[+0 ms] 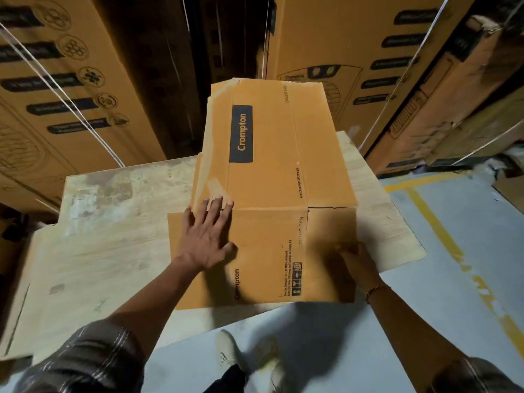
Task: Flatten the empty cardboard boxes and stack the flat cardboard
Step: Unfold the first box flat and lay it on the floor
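Checked sleeve (85, 361) nearest | left grip (207, 236) laid flat, fingers spread, on Crompton box (269, 165) | right grip (357, 265), blurred, curled round its near flap | box lain collapsed on pale sheet (113, 236) | step judged: flattening | next: flap to be pressed level, box squared on stack

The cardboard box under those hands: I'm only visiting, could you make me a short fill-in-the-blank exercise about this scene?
The dark label on the cardboard box reads ____.
The left hand rests on the box with its palm facing ____.
The bracelet sits on the person's ____ wrist.
The stripe painted on the floor is ____.
Missing words: Crompton; down; right; yellow.
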